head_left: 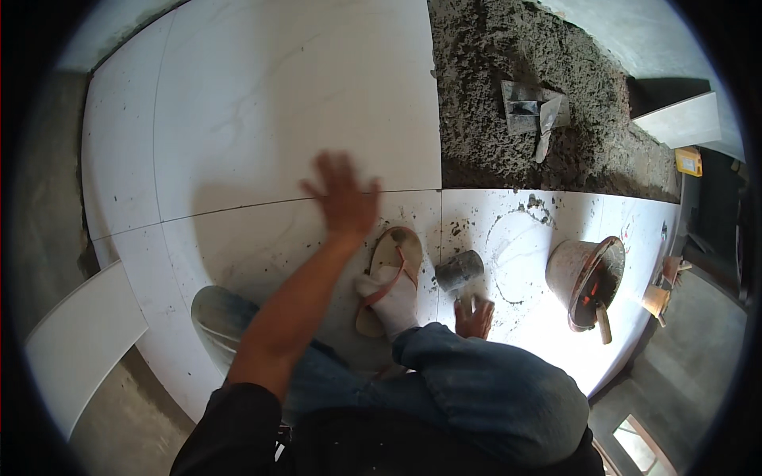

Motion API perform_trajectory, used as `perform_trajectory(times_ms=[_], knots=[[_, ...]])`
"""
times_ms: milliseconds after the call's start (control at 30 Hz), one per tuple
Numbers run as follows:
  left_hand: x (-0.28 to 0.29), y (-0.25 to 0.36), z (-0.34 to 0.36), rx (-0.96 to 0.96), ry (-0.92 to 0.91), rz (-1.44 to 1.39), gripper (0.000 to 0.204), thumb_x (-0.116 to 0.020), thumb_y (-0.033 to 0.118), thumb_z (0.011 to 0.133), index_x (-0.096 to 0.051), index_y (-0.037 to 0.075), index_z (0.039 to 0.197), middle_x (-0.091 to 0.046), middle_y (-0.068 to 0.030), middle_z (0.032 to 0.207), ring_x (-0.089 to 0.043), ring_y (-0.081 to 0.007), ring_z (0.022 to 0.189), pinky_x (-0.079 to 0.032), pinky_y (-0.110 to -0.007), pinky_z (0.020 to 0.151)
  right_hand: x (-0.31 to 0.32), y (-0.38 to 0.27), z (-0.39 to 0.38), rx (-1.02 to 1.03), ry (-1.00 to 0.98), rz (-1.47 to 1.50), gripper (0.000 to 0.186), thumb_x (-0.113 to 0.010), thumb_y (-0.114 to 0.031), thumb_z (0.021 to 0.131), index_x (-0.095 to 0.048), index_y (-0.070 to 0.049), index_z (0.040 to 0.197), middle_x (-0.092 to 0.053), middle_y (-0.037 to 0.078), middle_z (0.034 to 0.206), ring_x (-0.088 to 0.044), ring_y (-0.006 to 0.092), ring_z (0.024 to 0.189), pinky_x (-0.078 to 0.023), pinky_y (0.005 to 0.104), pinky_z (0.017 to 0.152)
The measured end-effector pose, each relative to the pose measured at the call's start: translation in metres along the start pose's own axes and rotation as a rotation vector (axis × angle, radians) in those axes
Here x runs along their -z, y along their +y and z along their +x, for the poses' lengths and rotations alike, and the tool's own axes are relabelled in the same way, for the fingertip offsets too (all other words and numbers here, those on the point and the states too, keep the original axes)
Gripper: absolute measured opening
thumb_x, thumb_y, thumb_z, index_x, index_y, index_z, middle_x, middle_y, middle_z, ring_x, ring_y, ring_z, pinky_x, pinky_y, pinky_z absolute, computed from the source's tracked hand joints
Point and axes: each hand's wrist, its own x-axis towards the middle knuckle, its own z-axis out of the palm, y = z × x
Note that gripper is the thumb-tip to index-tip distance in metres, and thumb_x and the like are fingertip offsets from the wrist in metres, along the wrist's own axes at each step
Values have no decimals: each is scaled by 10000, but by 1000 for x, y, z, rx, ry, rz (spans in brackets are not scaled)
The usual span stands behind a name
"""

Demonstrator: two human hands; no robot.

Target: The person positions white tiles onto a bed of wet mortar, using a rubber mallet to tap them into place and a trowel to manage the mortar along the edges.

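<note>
My left hand [343, 198], slightly blurred, has its fingers spread over the white floor tiles [286, 103], near the joint between two rows. My right hand [474, 317] grips the handle of a black-headed rubber mallet [457, 271] low beside my sandalled foot [389, 282]. The mallet's head rests on or just above the speckled tile. At the upper right a notched steel trowel [520, 119] with a smaller trowel [548, 127] on it lies on rough grey mortar [468, 55].
A bucket [567, 274] with a tool handle stands on the tiles at right. A loose white tile [675, 119] and yellow container [689, 162] sit beside the mortar. Another white board [83, 345] lies at lower left. Grey walls border the floor, and my bent knees fill the lower middle.
</note>
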Motion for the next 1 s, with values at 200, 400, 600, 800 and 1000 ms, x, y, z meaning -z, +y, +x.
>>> perform_trajectory(times_ms=[200,400,600,800,1000], knots=[[-4,128,23,-529,-356,-62,741,-329,556,939,-142,131,1517,-31,-189,1572,18,-337,1457,16,-586,1131,21,16,8,-146,-136,201,250,-639,-222,878,-527,1,862,-562,193,648,-517,272,539,-428,391,537],[-41,189,-23,-601,-318,-1051,704,-544,250,910,-183,94,1494,-23,-200,1565,7,-370,1449,-124,-472,1167,48,14,45,-192,77,527,329,-511,-280,966,-457,-30,760,-408,4,561,-400,99,486,-340,280,462],[-2,83,-59,-406,-218,-1114,426,-547,210,908,-501,49,1300,-535,-209,1285,-462,-365,1264,-345,-449,1072,85,-113,134,70,-111,912,215,-457,-155,962,-536,30,1038,-418,-39,527,-403,24,428,-312,204,396],[20,-39,8,-95,-45,-120,692,-393,467,941,-220,79,1487,-151,-157,1558,-66,-373,1441,-74,-599,1126,42,-195,178,243,-543,785,352,-392,-310,1025,-517,-15,1169,-538,13,607,-488,60,475,-403,215,429],[39,-47,1,18,-180,-51,744,-326,607,909,-148,221,1519,-33,-77,1590,19,-368,1447,-10,-723,1051,4,-223,176,414,-269,500,386,-384,-351,1003,-528,4,952,-549,134,674,-561,253,612,-446,379,592]])
